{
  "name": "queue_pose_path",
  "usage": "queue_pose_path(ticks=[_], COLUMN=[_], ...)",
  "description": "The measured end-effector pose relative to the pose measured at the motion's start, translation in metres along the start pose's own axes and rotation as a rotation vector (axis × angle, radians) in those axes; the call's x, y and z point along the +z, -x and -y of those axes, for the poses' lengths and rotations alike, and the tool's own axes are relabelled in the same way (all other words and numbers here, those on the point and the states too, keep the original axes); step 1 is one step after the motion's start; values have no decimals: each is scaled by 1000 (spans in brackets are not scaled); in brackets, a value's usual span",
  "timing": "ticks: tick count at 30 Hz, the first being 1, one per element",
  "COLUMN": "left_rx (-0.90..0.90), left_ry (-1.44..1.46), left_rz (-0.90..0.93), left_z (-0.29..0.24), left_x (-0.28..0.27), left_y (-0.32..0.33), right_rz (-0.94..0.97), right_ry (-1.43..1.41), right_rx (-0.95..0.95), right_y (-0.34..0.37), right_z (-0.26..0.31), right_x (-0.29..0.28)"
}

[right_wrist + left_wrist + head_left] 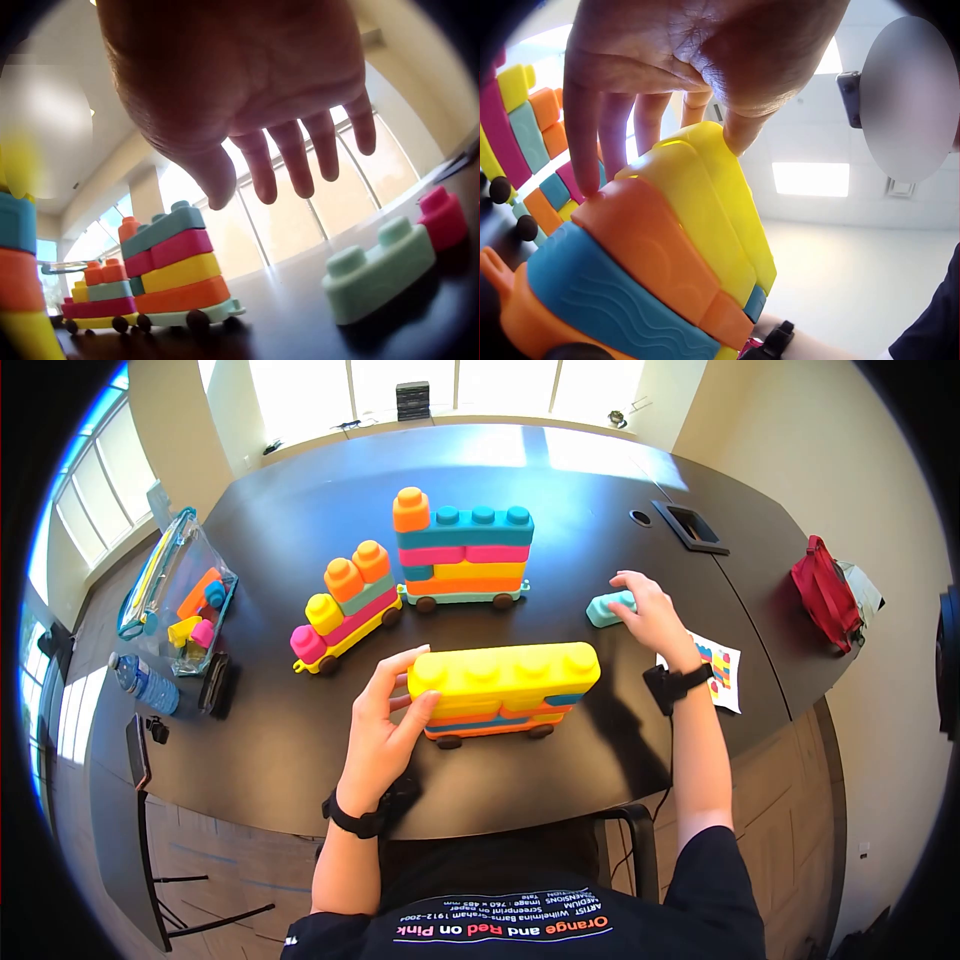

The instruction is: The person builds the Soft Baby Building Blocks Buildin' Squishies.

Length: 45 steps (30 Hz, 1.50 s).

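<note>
My left hand (385, 710) grips the left end of a wheeled toy block car (505, 690), thumb on the near side and fingers on the far side. Long yellow blocks top the car, with orange and blue layers (622, 292) below. My right hand (655, 625) hovers over a mint two-stud block (605, 610), its fingers loosely spread and holding nothing. In the right wrist view, the mint block (379, 270) lies below the fingertips, and a pink block (442, 217) sits at its far end. That pink block is hidden in the head view.
Beyond my left hand stand a tall block car (465, 555) and a stepped one (345, 605). At left are a clear bag of blocks (190, 600), a water bottle (145, 685) and a dark case (215, 685). A printed sheet (725, 675) and red bag (825, 595) lie right.
</note>
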<state>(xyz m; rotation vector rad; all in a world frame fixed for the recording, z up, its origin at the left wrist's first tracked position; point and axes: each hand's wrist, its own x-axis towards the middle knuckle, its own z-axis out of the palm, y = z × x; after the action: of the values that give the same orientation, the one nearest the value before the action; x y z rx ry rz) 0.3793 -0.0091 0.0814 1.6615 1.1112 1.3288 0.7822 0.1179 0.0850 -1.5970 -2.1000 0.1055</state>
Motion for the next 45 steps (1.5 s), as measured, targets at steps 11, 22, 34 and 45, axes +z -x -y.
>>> queue_pose_path(ticks=[11,22,34,45], left_rx=[21,5,3,8], left_ry=[-45,-10,-15,-8], left_rz=[18,1,-10,-11], left_z=[-1,-2,1,3], left_x=[1,3,1,-1], left_y=[0,-1,-1,0], right_rz=[64,-29,-25,-181], right_ry=[197,-478,-434,-141], right_rx=[-120,-552,-595,-145], right_y=[-12,25,36,-9], right_z=[-27,156,168,48], right_x=[13,-47,-24,-5])
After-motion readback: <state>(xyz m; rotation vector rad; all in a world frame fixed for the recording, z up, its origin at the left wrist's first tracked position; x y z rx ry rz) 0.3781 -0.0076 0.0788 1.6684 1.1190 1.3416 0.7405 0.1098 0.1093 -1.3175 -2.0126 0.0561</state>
